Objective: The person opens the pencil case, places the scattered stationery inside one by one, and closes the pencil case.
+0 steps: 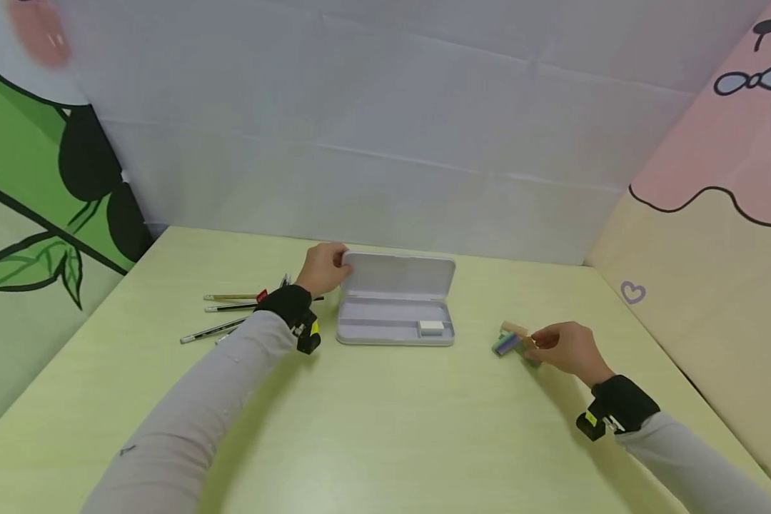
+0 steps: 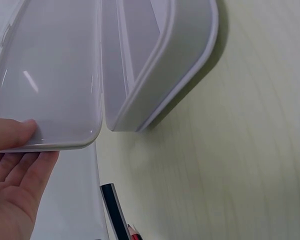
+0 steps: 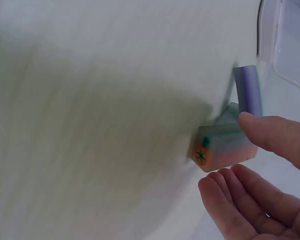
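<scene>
A white pencil case (image 1: 395,332) stands unfolded on the table, its lid (image 1: 398,275) tilted up at the back. My left hand (image 1: 323,269) pinches the lid's left edge, thumb on the inner face and fingers behind, as the left wrist view shows. A white eraser (image 1: 431,328) lies in the case's front right compartment. To the right of the case is a small cluster of coloured blocks. One is purple (image 3: 248,90); another is green and orange with a printed mark (image 3: 225,150). My right hand (image 1: 568,350) hovers at these blocks, thumb and fingers parted; contact is unclear.
Several pencils (image 1: 225,308) lie left of the case, partly hidden behind my left forearm. A dark pencil end (image 2: 115,210) shows close below the lid. A pale wall (image 1: 373,143) rises at the table's back edge, with printed walls on both sides.
</scene>
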Demonstrator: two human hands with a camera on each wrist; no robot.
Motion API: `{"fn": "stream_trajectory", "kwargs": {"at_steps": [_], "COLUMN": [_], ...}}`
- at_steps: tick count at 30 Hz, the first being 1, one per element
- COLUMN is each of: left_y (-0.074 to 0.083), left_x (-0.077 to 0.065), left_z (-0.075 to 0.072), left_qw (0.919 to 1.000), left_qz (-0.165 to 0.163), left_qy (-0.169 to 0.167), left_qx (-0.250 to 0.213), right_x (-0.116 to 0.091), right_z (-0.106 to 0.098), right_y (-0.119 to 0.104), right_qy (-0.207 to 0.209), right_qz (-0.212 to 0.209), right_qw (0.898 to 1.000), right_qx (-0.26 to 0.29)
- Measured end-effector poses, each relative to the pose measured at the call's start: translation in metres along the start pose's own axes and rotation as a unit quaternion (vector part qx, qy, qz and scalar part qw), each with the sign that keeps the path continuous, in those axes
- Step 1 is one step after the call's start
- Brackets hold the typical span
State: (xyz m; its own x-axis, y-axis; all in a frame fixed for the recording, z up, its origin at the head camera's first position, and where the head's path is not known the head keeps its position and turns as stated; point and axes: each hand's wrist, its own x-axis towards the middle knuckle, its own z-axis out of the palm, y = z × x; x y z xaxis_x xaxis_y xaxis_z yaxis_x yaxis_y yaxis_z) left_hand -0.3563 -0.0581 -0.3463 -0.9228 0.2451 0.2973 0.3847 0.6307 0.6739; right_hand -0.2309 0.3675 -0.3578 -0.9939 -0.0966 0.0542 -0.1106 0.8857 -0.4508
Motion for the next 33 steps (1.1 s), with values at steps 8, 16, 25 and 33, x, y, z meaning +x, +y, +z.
{"fn": "stream_trajectory", "kwargs": {"at_steps": [8, 16, 25, 33], "left_y": [0.005, 0.004, 0.007, 0.007], "left_x": [0.000, 0.003, 0.000, 0.000], "left_z": [-0.002, -0.003, -0.002, -0.002], "left_qw": [0.9999, 0.9998, 0.9996, 0.9996], "left_qz": [-0.013, -0.018, -0.026, -0.027], "left_qy": [-0.003, -0.004, -0.007, -0.005], "left_qx": [-0.005, -0.004, -0.006, -0.001], "right_x": [0.002, 0.012, 0.024, 0.039], "right_z": [0.002, -0.012, -0.018, -0.013], "right_y": [-0.001, -0.012, -0.027, -0.055], "right_qy": [-0.010, -0.005, -0.005, -0.005], "right_qz": [0.007, -0.010, -0.026, -0.048], "right_qw": [1.000, 1.000, 1.000, 0.999], "right_qx": [0.010, 0.007, -0.004, 0.012]}}
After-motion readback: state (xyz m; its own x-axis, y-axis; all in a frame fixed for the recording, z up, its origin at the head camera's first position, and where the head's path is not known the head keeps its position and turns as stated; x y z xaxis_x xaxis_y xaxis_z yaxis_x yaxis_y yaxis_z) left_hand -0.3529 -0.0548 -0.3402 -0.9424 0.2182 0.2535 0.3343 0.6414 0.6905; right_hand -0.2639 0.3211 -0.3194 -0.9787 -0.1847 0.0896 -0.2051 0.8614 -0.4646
